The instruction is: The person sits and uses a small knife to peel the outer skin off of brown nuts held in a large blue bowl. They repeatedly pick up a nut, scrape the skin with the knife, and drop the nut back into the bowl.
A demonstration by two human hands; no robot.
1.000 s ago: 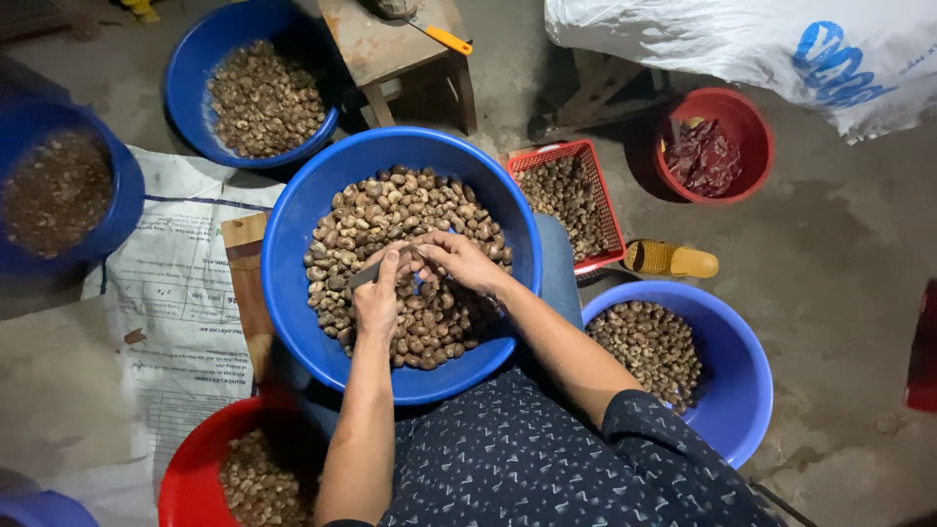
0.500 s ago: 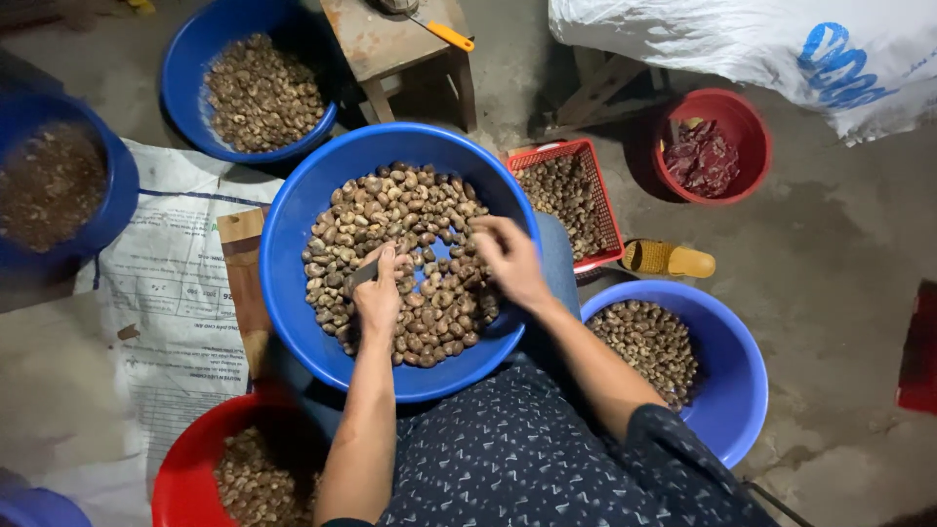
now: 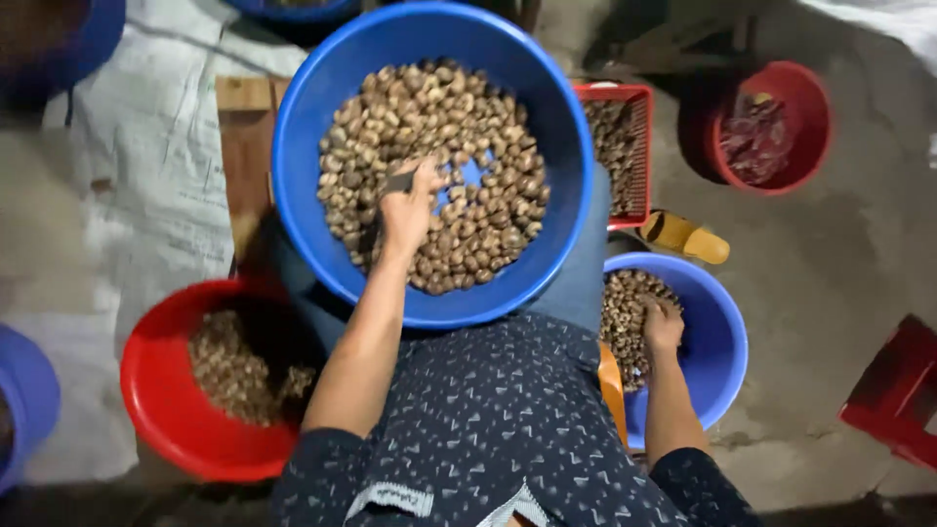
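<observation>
Left hand (image 3: 405, 210) in nut basin (image 3: 303, 195) — tool gripped

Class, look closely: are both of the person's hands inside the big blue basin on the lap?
No: only the left hand is in the big blue basin; the right hand reaches into the smaller blue basin.
</observation>
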